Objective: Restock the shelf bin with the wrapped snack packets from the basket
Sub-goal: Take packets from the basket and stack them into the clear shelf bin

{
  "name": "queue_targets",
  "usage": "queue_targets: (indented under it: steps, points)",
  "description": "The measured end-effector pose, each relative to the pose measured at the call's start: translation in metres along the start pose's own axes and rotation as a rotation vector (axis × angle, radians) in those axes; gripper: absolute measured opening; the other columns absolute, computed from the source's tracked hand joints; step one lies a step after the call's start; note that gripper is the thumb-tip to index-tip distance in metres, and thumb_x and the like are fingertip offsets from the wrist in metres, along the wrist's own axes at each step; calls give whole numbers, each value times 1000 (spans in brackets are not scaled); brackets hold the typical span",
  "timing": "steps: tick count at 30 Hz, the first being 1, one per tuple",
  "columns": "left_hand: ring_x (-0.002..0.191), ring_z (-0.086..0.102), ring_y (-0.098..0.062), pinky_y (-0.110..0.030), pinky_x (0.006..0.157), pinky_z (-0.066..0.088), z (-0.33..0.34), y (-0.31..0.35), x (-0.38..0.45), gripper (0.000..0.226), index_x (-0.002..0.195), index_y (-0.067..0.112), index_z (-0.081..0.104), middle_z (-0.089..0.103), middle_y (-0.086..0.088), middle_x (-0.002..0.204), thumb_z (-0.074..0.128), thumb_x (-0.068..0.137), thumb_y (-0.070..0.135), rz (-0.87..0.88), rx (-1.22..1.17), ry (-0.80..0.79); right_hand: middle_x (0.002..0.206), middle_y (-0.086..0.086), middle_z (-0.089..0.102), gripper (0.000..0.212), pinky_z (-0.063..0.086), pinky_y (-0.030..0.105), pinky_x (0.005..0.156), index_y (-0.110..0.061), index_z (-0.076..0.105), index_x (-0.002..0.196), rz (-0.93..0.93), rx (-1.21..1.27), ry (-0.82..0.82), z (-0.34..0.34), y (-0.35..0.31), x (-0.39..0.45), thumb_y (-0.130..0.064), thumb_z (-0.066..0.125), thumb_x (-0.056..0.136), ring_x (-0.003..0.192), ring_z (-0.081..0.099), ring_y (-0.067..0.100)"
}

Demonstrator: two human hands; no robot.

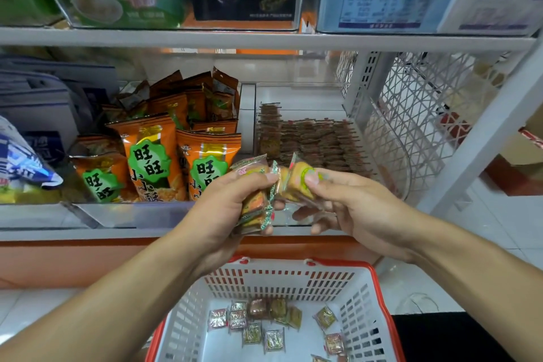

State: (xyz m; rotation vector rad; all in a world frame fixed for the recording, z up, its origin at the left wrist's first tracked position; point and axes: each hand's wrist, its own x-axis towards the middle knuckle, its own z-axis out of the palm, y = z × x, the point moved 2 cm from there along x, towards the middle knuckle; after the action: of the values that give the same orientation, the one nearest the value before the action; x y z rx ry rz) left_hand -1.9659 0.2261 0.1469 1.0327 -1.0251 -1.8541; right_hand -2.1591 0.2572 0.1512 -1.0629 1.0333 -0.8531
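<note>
Clear-wrapped snack packets already fill much of the shelf bin (pixel 308 138) in rows. The left hand (pixel 232 206) grips a stack of packets (pixel 255 209), the right hand (pixel 346 206) pinches a few more (pixel 296 178), both just before the bin. About a dozen loose packets (pixel 273 323) remain in the basket (pixel 379 282), so I'd judge the restocking well along but unfinished.
</note>
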Motion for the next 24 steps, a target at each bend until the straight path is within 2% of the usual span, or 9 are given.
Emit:
queue_targets:
  steps: [4,6,10,13,16,18,20,22,24]
  points:
    - [63,66,-18,-26,41,50,1,-2,1,28,114,3,69,71,-16,91,72,89,16,-22,-6,13,115,12,71,41,48,30,75,-27,69,125,-15,-12,40,-3,-1,4,-25,76,84,90,63,19]
    - [64,67,-19,-27,42,51,1,-2,2,31,117,2,68,72,-18,93,72,90,17,-17,8,44,105,15,70,40,46,31,77,-25,71,120,3,-50,17,-5,-6,6,-18,79,82,85,63,19]
    - [71,71,-22,-30,46,53,0,-2,3,33,117,11,63,76,-19,101,76,88,18,21,27,137,92,15,70,34,53,24,61,-8,67,110,90,-52,-65,-7,-15,14,-9,78,77,76,65,21]
    - [80,76,-28,-33,52,55,-4,-1,5,37,116,18,61,77,-16,103,80,85,21,100,47,220,88,15,74,21,61,28,62,-1,64,109,47,41,93,-14,-21,31,0,66,88,73,69,22]
    - [86,78,-29,-35,60,59,-5,-2,6,65,128,30,55,78,-10,107,85,71,31,130,120,215,99,12,77,17,61,35,84,-5,68,108,-21,106,230,-22,-22,58,-1,58,96,87,73,23]
    - [85,78,-29,-35,63,61,-5,-5,6,76,136,39,49,75,-8,113,86,70,31,131,148,190,107,5,77,20,54,38,98,-13,70,111,-33,-102,345,-26,-16,80,-7,58,96,105,69,24]
    - [91,77,-29,-41,72,64,-5,-8,7,83,138,50,45,71,-6,121,87,68,38,142,200,195,114,0,74,27,46,41,106,-18,69,118,-23,-287,451,-25,-10,99,-8,59,94,115,63,24]
    - [106,73,-33,-51,90,60,-6,-9,9,90,138,58,42,66,-3,130,88,61,50,147,244,201,111,-1,72,26,48,39,101,-20,67,115,-17,-323,521,-21,-4,116,-8,60,93,112,62,24]
    - [113,69,-34,-55,96,56,-6,-10,11,94,138,58,42,63,-3,135,86,55,56,139,245,200,100,-2,73,18,53,37,90,-20,69,99,-35,-357,580,-18,1,128,-7,62,90,102,65,22]
